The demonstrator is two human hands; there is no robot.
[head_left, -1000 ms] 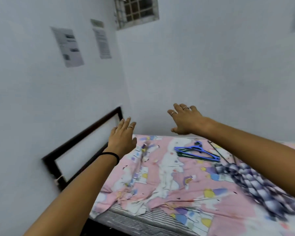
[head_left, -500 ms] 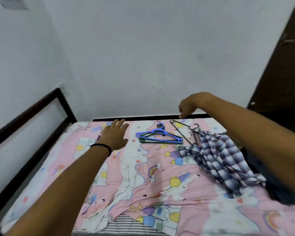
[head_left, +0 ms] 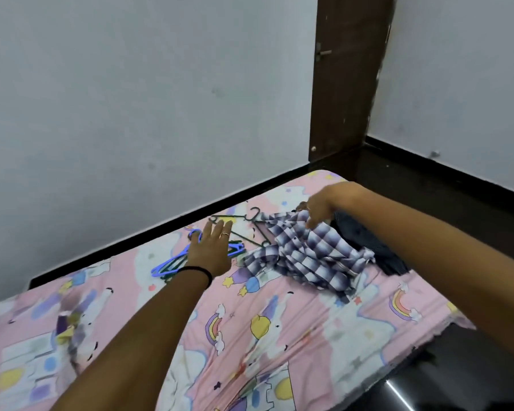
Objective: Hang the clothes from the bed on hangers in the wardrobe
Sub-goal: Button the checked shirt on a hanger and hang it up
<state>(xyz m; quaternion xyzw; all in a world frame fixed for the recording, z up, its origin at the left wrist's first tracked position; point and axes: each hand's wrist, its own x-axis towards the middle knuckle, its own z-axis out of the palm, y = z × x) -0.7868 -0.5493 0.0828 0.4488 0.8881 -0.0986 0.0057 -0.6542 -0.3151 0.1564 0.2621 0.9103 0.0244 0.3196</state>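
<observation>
The right hand (head_left: 319, 210) pinches the checked shirt (head_left: 309, 256); the left hand (head_left: 211, 247), fingers spread, hovers over the blue hanger (head_left: 168, 266). Best lift by the collar.

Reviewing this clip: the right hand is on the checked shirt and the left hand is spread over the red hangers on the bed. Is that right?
Not quite. In the head view the hangers under the left hand are blue and dark green, not red. The rest stands: the right hand is on the checked shirt, on the bed.
</observation>
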